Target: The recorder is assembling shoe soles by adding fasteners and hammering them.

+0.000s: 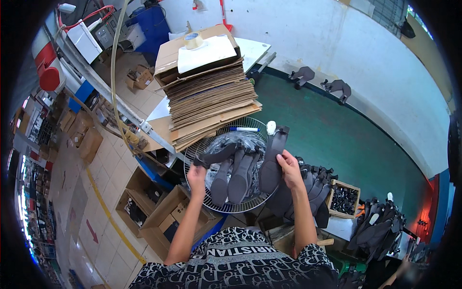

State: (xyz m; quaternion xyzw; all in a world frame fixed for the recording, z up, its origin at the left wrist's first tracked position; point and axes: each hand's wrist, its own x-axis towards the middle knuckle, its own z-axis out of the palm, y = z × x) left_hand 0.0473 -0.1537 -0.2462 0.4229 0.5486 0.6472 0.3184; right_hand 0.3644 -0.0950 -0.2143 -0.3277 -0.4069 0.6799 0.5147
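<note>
The right hand (290,171) holds up a dark grey shoe sole (270,176) near the middle of the frame. Its thumb and fingers pinch the right edge, and a white piece (271,127) shows at the top end. The left hand (196,180) is at the end of another dark sole (219,155), which lies slantwise to the left. Its fingers are bent in, but they are small and partly hidden, so I can't tell how tightly they pinch.

Two more grey soles (238,185) lie between the hands, on the clear plastic (250,139) in the round wire basket (240,209). A stack of flat cardboard (211,98) stands above the basket, toward the upper middle.

Each sole should be light, and stiff enough to keep its shape. The smooth flat face may slide a bit, and the plastic is likely slippery too. The side edge at the wide part seems the best place to hold; the thin end could tip or twist.
</note>
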